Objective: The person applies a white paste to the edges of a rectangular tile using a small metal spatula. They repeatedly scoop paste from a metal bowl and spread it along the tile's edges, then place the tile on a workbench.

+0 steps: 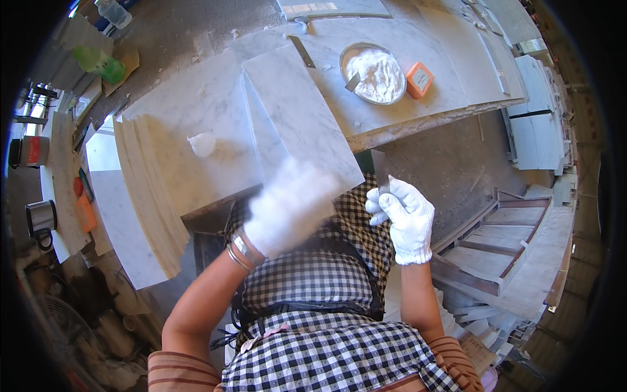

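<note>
Marble slab is seen lying tilted across the stacked slabs on the bench, its long axis running from the far left toward the near right, its near corner just above the left hand. That gloved hand is blurred; it appears to touch the slab's near edge, but whether its fingers are closed cannot be told. The right hand, also in a white glove, is held well to the right of the slab's corner, its fingers closed around a thin flat blade that points up and away. The left hand is therefore the nearer one to the slab. Farther back on the bench, a round pan of white paste with a putty knife in it is seen, and just beside it on the right a small orange box with a pale label. A green bottle is seen at the far left.
</note>
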Demonstrator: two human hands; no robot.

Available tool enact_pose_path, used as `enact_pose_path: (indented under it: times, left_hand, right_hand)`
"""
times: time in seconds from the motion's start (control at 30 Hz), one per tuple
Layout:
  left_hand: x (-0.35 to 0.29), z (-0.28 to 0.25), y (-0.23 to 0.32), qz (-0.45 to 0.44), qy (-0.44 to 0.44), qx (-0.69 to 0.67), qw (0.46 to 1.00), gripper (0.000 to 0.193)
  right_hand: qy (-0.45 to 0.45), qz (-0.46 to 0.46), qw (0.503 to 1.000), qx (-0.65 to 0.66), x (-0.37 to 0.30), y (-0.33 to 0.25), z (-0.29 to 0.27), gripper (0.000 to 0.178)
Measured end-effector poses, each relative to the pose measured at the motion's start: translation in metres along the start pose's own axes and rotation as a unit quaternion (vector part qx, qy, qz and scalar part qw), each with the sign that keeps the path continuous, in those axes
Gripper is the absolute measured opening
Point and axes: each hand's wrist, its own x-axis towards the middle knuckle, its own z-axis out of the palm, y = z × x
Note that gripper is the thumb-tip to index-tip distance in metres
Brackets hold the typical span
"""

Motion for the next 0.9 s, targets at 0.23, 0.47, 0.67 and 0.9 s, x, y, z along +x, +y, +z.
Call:
enact_pose_path:
  times: [0.23,0.47,0.67,0.9]
  left_hand:
    - [0.027,0.018,-0.089,-0.179,0.037,0.035,0.983,0.054]
    - [0.03,0.033,-0.098,-0.202,0.013,0.075,0.976,0.053]
    - [0.029,0.033,-0.097,-0.214,-0.008,0.08,0.974,0.052]
    - [0.03,0.031,-0.098,-0.23,-0.02,0.04,0.972,0.053]
  right_hand:
    - [-0.039,-0.222,0.932,-0.284,0.031,0.009,0.027,0.016]
    - [-0.13,-0.395,0.748,-0.517,0.052,0.002,0.036,0.032]
    - [-0.171,-0.396,0.698,-0.571,0.059,-0.005,0.037,0.036]
    - [-0.214,-0.392,0.691,-0.568,0.067,-0.007,0.039,0.041]
